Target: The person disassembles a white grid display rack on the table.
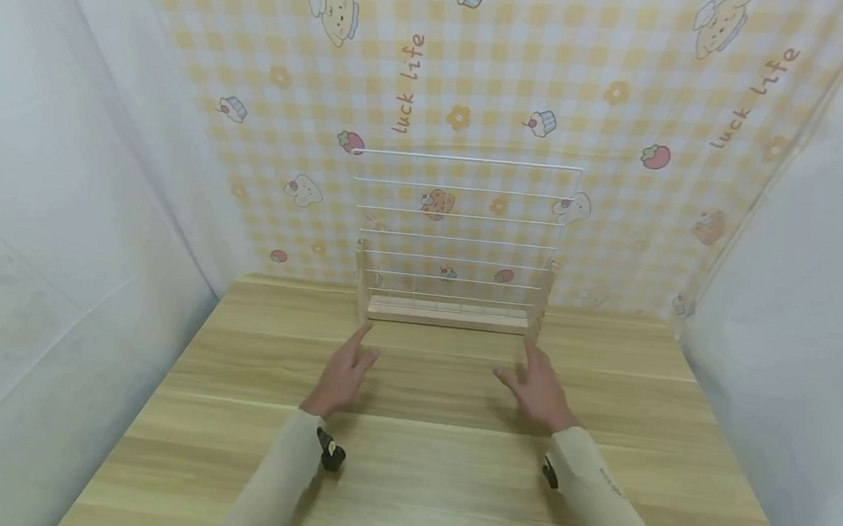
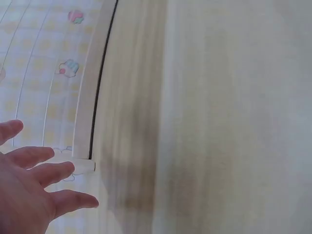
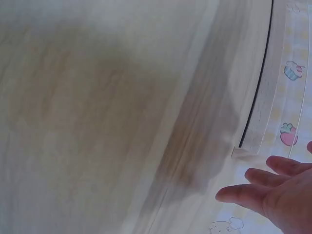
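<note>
A rack of white wire bars (image 1: 461,240) with wooden side posts (image 1: 542,294) stands upright at the back of the table. Its pale wooden base bar (image 1: 449,315) runs along the tabletop between the posts. My left hand (image 1: 342,371) reaches toward the left post with its index finger stretched forward and thumb spread. Toward the right post reaches my right hand (image 1: 541,390), posed the same way. Both wrist views show spread fingers close to the ends of the base bar (image 2: 87,97), and neither hand holds anything.
Behind the rack hangs a yellow checked cloth (image 1: 513,79) printed with cartoons. White sheets flank the wood-grain table (image 1: 417,480) on the left and right. Small black devices (image 1: 331,451) sit at both wrists over the beige sleeves.
</note>
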The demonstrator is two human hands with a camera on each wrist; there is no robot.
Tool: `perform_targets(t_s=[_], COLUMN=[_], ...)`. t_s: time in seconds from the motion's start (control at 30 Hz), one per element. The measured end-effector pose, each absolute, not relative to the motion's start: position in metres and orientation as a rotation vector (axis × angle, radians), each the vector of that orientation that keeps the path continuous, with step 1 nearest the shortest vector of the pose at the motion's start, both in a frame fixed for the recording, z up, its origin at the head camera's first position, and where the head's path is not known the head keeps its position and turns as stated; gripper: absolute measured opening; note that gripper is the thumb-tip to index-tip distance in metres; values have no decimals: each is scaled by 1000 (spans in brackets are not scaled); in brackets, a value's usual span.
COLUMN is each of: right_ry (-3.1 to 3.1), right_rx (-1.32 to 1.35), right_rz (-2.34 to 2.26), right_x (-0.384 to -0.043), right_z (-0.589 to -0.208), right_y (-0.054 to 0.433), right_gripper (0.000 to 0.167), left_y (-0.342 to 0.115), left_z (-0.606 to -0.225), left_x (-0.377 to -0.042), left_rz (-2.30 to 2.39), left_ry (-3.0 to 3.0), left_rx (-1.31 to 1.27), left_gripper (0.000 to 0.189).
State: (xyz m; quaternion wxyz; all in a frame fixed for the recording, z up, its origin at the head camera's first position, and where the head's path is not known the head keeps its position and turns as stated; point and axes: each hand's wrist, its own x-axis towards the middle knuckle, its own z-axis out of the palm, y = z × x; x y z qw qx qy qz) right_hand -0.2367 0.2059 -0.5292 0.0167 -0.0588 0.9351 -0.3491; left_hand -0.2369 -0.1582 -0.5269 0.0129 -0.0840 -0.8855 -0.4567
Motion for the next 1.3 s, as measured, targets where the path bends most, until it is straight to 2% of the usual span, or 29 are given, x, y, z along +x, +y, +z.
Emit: perform_targets(t_s=[0.17,0.4,0.57,1.07,1.3], right_ry=[2877,2866,2868,2880,2897], right_rx=[-209,-279,-202,-152,-182], right_rz=[-1212,-1359,-1329,-1254,-1259], right_x=[-242,-258,-265,-287,-297], right_z=[-524,-512,-498,-456,-436], right_y=[211,222,229,249,250], right_gripper=[92,90,87,96,96], left_y=[-165,-174,-179,-189,-188], left_z=[-517,-503,-491,-451,-443], left_x=[-243,-257,-268,-300,-307], left_rz=[-1604,-1620,-1666,-1710,-1711], left_ry=[-2705,-2642,-2619,-2580,-2551], left_rx=[-162,-169,-141,-116,-116], left_gripper=[58,53,54,60,57])
